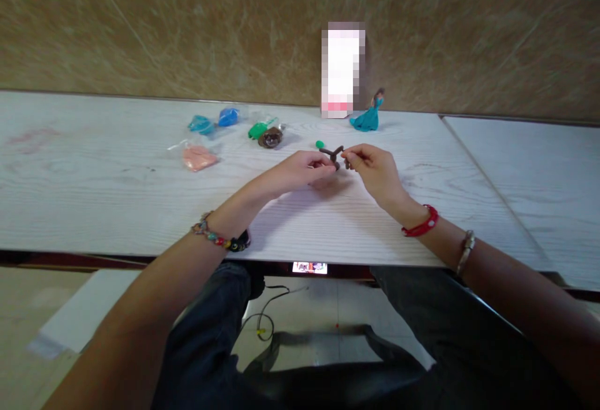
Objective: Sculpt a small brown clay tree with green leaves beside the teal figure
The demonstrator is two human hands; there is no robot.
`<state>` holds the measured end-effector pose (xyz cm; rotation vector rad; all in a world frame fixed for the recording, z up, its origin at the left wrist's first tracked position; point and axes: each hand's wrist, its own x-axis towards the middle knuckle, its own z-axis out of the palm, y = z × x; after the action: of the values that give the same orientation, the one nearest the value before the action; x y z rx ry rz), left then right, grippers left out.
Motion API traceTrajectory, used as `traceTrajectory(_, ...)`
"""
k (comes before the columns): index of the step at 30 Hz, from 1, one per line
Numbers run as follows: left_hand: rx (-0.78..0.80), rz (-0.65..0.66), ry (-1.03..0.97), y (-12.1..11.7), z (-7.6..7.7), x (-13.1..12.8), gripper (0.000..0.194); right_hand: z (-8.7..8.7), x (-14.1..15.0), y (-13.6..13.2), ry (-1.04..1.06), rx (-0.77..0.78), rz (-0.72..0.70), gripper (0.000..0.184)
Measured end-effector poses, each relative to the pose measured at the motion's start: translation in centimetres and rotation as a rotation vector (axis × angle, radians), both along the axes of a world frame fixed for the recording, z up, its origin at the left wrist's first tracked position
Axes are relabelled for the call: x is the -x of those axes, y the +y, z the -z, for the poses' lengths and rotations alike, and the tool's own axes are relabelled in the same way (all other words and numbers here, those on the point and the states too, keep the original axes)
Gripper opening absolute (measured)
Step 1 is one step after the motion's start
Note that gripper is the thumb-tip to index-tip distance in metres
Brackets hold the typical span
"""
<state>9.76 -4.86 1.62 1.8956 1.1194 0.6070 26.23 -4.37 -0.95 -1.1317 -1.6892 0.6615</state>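
Note:
Both hands meet over the middle of the white table (117,197). My left hand (302,172) pinches the lower part of a small dark brown clay piece (334,154) with branching arms. My right hand (372,169) has its fingers closed on the piece's right end. A small green clay ball (319,144) lies on the table just behind the hands.
Bags of clay lie at the back left: teal (201,124), blue (228,116), green (259,129), brown (270,137) and pink (199,157). A small figurine in a teal dress (370,113) stands by the wall beside a blurred upright card (342,69). A second table (539,172) adjoins on the right.

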Motion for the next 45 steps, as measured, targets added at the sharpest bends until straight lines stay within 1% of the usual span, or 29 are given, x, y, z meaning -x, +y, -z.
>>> traceTrajectory(3,0.083,-0.032,-0.132,-0.6,-0.2,-0.8,0.017,0.2,0.0,-0.1,-0.013,-0.022,0.02,0.015)
traceTrajectory(6,0.088,-0.077,-0.205,-0.7,0.2,-1.2,0.016,0.2,0.0,-0.4,-0.024,-0.059,0.008,0.016)
traceTrajectory(9,0.055,-0.09,-0.213,-0.5,0.7,-1.3,0.015,0.2,0.1,-0.8,-0.05,-0.102,0.02,0.017)
traceTrajectory(11,-0.015,-0.117,-0.158,-0.3,1.1,-1.2,0.017,0.1,0.2,-1.0,-0.075,-0.122,0.041,0.018)
traceTrajectory(15,-0.255,-0.207,-0.006,-0.1,1.3,-1.2,0.018,0.0,0.3,-1.3,-0.103,-0.14,0.055,0.018)
traceTrajectory(17,-0.337,-0.225,0.034,-0.1,1.3,-1.1,0.016,0.0,0.3,-1.3,-0.109,-0.141,0.057,0.018)
traceTrajectory(20,-0.405,-0.215,0.078,-0.2,1.1,-1.0,0.014,0.1,0.0,-1.0,-0.153,-0.147,0.041,0.017)
traceTrajectory(23,-0.427,-0.177,0.122,-0.3,1.0,-0.9,0.013,0.0,-0.5,-0.7,-0.268,-0.196,-0.015,0.016)
traceTrajectory(26,-0.398,-0.143,0.136,-0.1,1.0,-0.7,0.014,-0.3,-0.9,-0.5,-0.371,-0.26,-0.094,0.015)
traceTrajectory(28,-0.361,-0.13,0.122,0.0,1.1,-0.7,0.015,-0.4,-0.9,-0.6,-0.413,-0.285,-0.121,0.014)
traceTrajectory(31,-0.265,-0.096,0.053,0.2,1.2,-0.6,0.019,-0.6,-0.9,-0.7,-0.443,-0.306,-0.109,0.015)
traceTrajectory(34,-0.142,-0.079,-0.021,0.1,1.0,-0.7,0.023,-0.6,-0.8,-0.7,-0.454,-0.322,-0.094,0.015)
traceTrajectory(38,-0.001,-0.089,-0.083,-0.2,0.4,-0.9,0.021,-0.6,-0.7,-0.8,-0.443,-0.308,-0.096,0.014)
traceTrajectory(42,0.048,-0.128,-0.163,-0.2,0.5,-0.8,0.014,-0.6,-0.7,-0.9,-0.436,-0.261,-0.116,0.012)
traceTrajectory(45,0.075,-0.106,-0.172,-0.2,0.6,-0.8,0.015,-0.7,-0.8,-0.9,-0.49,-0.261,-0.149,0.015)
